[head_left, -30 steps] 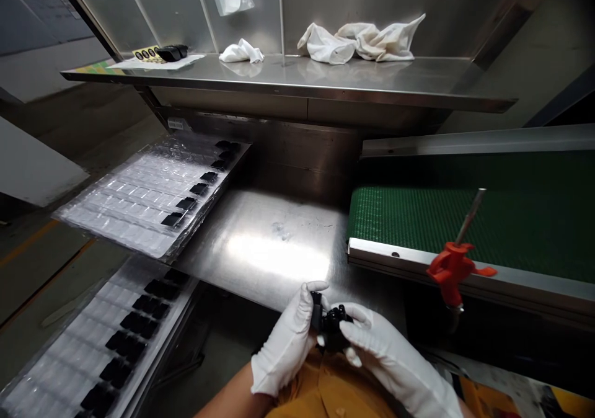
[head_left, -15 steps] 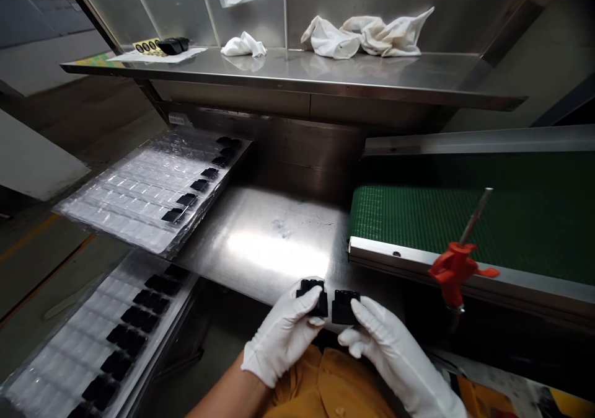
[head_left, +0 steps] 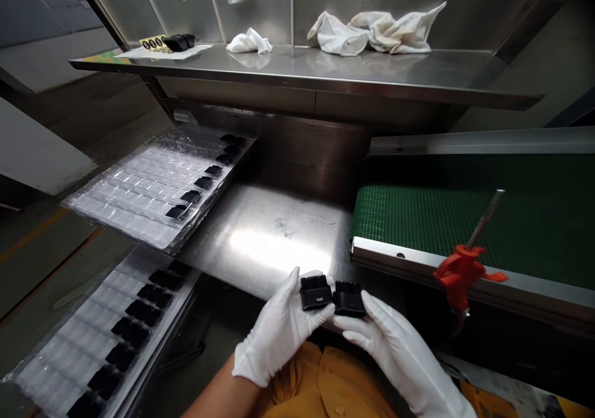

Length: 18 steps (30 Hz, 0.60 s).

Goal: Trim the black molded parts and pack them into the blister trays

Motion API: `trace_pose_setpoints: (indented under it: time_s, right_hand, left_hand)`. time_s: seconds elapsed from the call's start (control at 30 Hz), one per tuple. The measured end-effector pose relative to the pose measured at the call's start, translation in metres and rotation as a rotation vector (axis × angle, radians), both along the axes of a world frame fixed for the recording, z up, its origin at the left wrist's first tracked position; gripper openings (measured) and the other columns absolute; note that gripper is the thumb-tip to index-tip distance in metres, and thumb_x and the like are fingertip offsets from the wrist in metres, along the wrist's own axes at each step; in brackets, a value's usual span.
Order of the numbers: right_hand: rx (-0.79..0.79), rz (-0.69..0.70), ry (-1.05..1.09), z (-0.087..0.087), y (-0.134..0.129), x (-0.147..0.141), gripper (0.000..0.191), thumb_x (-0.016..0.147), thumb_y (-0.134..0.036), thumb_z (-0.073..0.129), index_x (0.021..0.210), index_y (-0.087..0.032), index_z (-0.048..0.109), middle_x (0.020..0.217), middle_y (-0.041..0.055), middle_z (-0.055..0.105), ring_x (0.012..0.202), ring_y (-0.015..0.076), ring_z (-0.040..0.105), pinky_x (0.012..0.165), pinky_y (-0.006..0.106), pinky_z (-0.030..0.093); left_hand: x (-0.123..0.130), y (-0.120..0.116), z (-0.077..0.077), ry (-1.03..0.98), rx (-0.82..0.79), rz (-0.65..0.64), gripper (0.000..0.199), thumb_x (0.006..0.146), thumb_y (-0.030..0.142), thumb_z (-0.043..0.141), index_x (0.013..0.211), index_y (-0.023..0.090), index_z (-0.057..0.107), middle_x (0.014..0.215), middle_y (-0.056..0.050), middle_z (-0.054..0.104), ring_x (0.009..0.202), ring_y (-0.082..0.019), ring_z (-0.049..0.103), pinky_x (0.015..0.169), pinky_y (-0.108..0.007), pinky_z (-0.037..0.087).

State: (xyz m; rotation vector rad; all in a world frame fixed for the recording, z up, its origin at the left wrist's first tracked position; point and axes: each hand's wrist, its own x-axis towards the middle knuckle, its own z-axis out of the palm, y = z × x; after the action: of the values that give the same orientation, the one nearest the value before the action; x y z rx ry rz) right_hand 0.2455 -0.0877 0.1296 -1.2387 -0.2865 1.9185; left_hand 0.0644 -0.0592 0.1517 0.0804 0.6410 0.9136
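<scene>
At the far left, a lower clear plastic blister tray (head_left: 93, 337) carries a row of black parts, and above it a second clear blister tray (head_left: 153, 188) lies tilted with a few black pieces along its right edge. Nearer the middle, the white-gloved left hand (head_left: 274, 337) pinches a small black rectangular plastic part (head_left: 316, 292) between thumb and fingers, over the front edge of the shiny steel worktable (head_left: 264, 238). Touching it on the right, a second black plastic part (head_left: 349, 298) sits gripped in the white-gloved right hand (head_left: 395, 356). A second ago the two pieces were bunched together between both hands; now they are held flat, side by side, faces up. Further right run the green conveyor belt (head_left: 465, 219) and a red-handled tool (head_left: 460, 272).
</scene>
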Motion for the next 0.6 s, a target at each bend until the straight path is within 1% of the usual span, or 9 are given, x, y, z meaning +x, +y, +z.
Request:
trace_pose_setpoints:
  time_s: [0.13, 0.23, 0.33, 0.4, 0.43, 0.5, 0.57, 0.6]
  right_hand:
    - [-0.002, 0.015, 0.013, -0.001, 0.001, 0.001, 0.053, 0.085, -0.049, 0.061, 0.125, -0.015, 0.055, 0.116, 0.0147, 0.066, 0.097, 0.025, 0.067, 0.076, 0.03, 0.055]
    - [-0.002, -0.001, -0.005, 0.0, 0.002, 0.0, 0.049, 0.082, -0.048, 0.065, 0.12, -0.017, 0.058, 0.111, 0.0123, 0.067, 0.094, 0.0242, 0.068, 0.075, 0.03, 0.055]
    - [0.045, 0.052, -0.033, 0.001, 0.004, -0.002, 0.04, 0.081, -0.043, 0.067, 0.113, -0.019, 0.062, 0.105, 0.0073, 0.068, 0.087, 0.0177, 0.067, 0.073, 0.025, 0.053]
    - [0.099, 0.098, -0.059, -0.004, 0.006, -0.004, 0.037, 0.081, -0.041, 0.068, 0.112, -0.02, 0.062, 0.106, 0.0051, 0.067, 0.088, 0.0146, 0.064, 0.075, 0.023, 0.051]
    - [0.13, 0.103, -0.076, -0.01, 0.008, -0.006, 0.038, 0.079, -0.04, 0.07, 0.11, -0.02, 0.062, 0.107, 0.0047, 0.066, 0.091, 0.0149, 0.063, 0.078, 0.024, 0.051]
    - [0.201, 0.079, -0.133, -0.027, 0.014, -0.01, 0.041, 0.069, -0.038, 0.078, 0.103, -0.019, 0.062, 0.105, 0.0049, 0.066, 0.096, 0.0184, 0.061, 0.084, 0.029, 0.05]
    - [0.293, 0.058, -0.267, -0.052, 0.02, -0.013, 0.042, 0.061, -0.035, 0.082, 0.094, -0.018, 0.062, 0.097, 0.0054, 0.068, 0.097, 0.0217, 0.062, 0.087, 0.033, 0.05]
    - [0.342, 0.067, -0.366, -0.066, 0.022, -0.015, 0.041, 0.06, -0.035, 0.082, 0.091, -0.018, 0.062, 0.095, 0.0057, 0.068, 0.096, 0.0222, 0.063, 0.088, 0.034, 0.05]
  left_hand:
    - [0.0, 0.001, 0.002, 0.008, -0.022, -0.012, 0.036, 0.093, 0.04, 0.049, 0.11, 0.01, 0.061, 0.119, -0.015, 0.06, 0.109, -0.023, 0.058, 0.091, -0.033, 0.052]
    - [-0.001, 0.001, 0.001, 0.001, -0.031, -0.025, 0.034, 0.093, 0.039, 0.051, 0.11, 0.011, 0.061, 0.12, -0.014, 0.06, 0.109, -0.022, 0.058, 0.091, -0.032, 0.052]
    - [-0.001, 0.001, -0.006, 0.032, 0.031, -0.02, 0.028, 0.092, 0.032, 0.054, 0.109, 0.012, 0.062, 0.119, -0.013, 0.06, 0.111, -0.021, 0.057, 0.093, -0.031, 0.05]
    - [-0.001, 0.001, -0.014, 0.114, 0.071, 0.0, 0.023, 0.088, 0.026, 0.061, 0.105, 0.012, 0.064, 0.113, -0.012, 0.063, 0.109, -0.02, 0.059, 0.094, -0.028, 0.048]
    - [-0.002, 0.001, -0.02, 0.166, 0.079, 0.012, 0.023, 0.085, 0.024, 0.066, 0.104, 0.012, 0.064, 0.111, -0.011, 0.064, 0.107, -0.019, 0.059, 0.094, -0.028, 0.048]
    - [-0.004, 0.001, -0.035, 0.283, 0.082, 0.042, 0.029, 0.077, 0.021, 0.075, 0.103, 0.012, 0.065, 0.109, -0.01, 0.065, 0.107, -0.019, 0.06, 0.097, -0.027, 0.046]
    - [-0.008, 0.001, -0.052, 0.415, 0.096, 0.077, 0.037, 0.07, 0.02, 0.08, 0.103, 0.013, 0.066, 0.109, -0.01, 0.066, 0.108, -0.02, 0.059, 0.099, -0.029, 0.043]
    - [-0.01, 0.001, -0.06, 0.475, 0.111, 0.093, 0.038, 0.068, 0.021, 0.082, 0.102, 0.012, 0.066, 0.108, -0.01, 0.066, 0.107, -0.02, 0.059, 0.1, -0.029, 0.043]
